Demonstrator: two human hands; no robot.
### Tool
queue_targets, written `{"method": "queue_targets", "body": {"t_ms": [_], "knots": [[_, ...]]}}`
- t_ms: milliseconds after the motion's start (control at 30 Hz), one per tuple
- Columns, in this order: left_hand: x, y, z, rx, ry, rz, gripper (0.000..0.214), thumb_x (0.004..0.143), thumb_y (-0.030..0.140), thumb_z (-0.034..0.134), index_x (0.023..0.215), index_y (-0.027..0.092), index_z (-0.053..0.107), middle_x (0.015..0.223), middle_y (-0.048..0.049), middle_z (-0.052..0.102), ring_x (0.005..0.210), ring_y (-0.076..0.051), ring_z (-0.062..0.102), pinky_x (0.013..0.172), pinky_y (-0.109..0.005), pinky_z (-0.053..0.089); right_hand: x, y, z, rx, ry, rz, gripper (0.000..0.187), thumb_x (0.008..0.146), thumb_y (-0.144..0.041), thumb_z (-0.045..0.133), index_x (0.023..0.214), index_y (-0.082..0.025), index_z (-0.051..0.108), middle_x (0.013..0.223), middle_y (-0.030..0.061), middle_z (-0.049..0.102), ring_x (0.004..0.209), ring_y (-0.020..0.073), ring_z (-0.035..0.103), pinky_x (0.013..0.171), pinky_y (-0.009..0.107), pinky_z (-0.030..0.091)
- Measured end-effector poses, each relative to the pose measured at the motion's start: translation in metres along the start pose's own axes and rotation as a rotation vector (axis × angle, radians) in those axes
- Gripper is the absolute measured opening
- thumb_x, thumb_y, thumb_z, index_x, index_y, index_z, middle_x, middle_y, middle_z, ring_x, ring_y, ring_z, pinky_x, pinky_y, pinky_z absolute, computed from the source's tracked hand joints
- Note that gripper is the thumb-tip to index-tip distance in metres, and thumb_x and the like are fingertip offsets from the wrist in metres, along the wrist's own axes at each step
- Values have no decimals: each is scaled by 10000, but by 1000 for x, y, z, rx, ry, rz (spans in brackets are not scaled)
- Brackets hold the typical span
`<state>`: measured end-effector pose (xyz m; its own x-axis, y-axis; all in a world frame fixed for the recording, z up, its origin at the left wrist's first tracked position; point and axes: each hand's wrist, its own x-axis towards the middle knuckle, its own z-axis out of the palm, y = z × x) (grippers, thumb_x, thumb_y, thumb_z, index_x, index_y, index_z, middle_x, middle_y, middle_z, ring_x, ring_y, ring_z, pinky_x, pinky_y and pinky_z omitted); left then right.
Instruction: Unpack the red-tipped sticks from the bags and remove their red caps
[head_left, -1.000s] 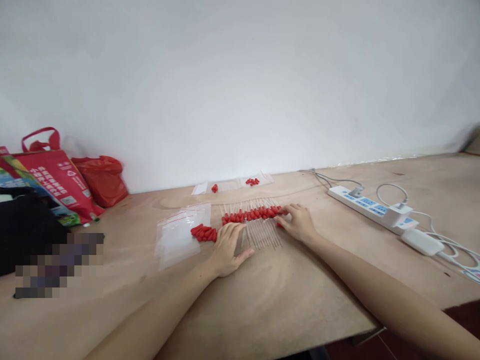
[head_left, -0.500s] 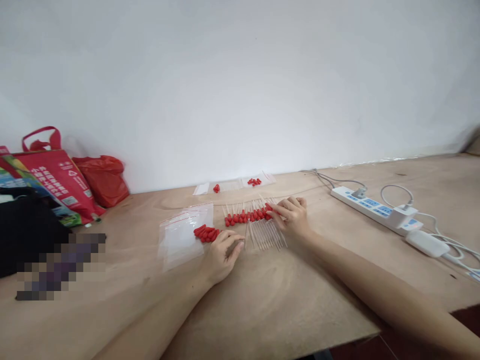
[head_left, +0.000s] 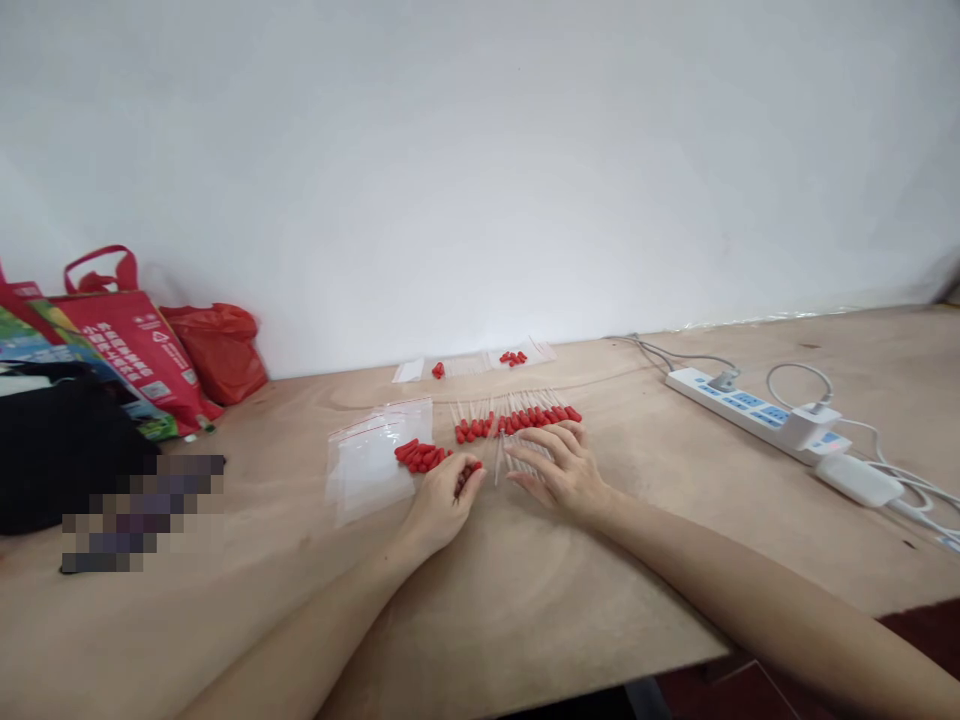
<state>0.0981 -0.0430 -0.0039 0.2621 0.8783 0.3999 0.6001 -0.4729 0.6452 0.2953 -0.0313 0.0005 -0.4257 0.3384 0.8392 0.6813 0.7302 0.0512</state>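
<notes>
My left hand (head_left: 441, 502) is closed in a pinch, with a small red piece (head_left: 477, 466) showing at its fingertips. Just behind it, a pile of red club-shaped pieces (head_left: 421, 457) lies at the edge of clear zip bags (head_left: 367, 460). Fingers apart, my right hand (head_left: 564, 472) hovers over or touches a group of thin pale sticks (head_left: 498, 462); which of the two I cannot tell. The hand partly covers these sticks. Beyond both hands runs a row of red-tipped sticks (head_left: 517, 420), their pale ends pointing toward the wall.
Near the wall lie more clear bags (head_left: 469, 369) and red pieces (head_left: 514, 358). A white power strip (head_left: 739, 405) with a charger (head_left: 808, 430) and cables sits at right. At left are a red printed bag (head_left: 142, 350), a red plastic bag (head_left: 217, 350) and a black item (head_left: 67, 450).
My right hand has left the right end of the red row and come nearer, over the thin sticks. A red piece now shows in my left fingertips. The view has shifted slightly.
</notes>
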Motion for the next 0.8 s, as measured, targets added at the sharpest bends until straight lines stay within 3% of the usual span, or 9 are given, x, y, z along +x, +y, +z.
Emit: {"method": "queue_targets", "body": {"t_ms": [167, 300, 433, 567, 800], "knots": [[-7, -5, -3, 262, 43, 213, 150, 851, 288, 407, 809, 178, 499, 728, -5, 500, 659, -128, 498, 610, -249, 412, 0, 2, 1, -72, -72, -120, 320, 841, -348, 472, 1157, -301, 497, 1116, 19, 585, 1062, 181, 465, 978, 411, 141], [-11, -5, -1, 309, 32, 283, 140, 859, 284, 408, 847, 185, 507, 797, -19, 494, 714, -131, 507, 647, -249, 423, -1, 1, 10, -116, 59, -182, 214, 832, -305, 509, 1037, -278, 565, 904, -16, 654, 967, 146, 505, 980, 405, 111], [-11, -7, -4, 327, 50, 308, 161, 866, 298, 402, 834, 180, 507, 809, -27, 498, 754, -139, 508, 677, -256, 429, -3, 0, 13, -97, -1, -198, 132, 849, -258, 475, 839, -237, 604, 580, -57, 587, 730, 103, 504, 956, 384, 142], [-14, -8, -10, 395, 44, 364, 272, 878, 334, 364, 690, 173, 478, 680, -17, 504, 642, -140, 491, 590, -257, 408, -5, -3, 14, -56, -32, -212, 168, 839, -243, 463, 724, -210, 581, 522, -59, 543, 644, 94, 447, 926, 379, 165], [-24, -7, -23, 441, 51, 407, 337, 894, 311, 316, 614, 174, 446, 617, -15, 491, 581, -131, 465, 532, -243, 384, -9, 2, 11, 22, -43, -212, 128, 816, -237, 483, 745, -216, 586, 534, -62, 562, 650, 102, 447, 893, 372, 190]]}}
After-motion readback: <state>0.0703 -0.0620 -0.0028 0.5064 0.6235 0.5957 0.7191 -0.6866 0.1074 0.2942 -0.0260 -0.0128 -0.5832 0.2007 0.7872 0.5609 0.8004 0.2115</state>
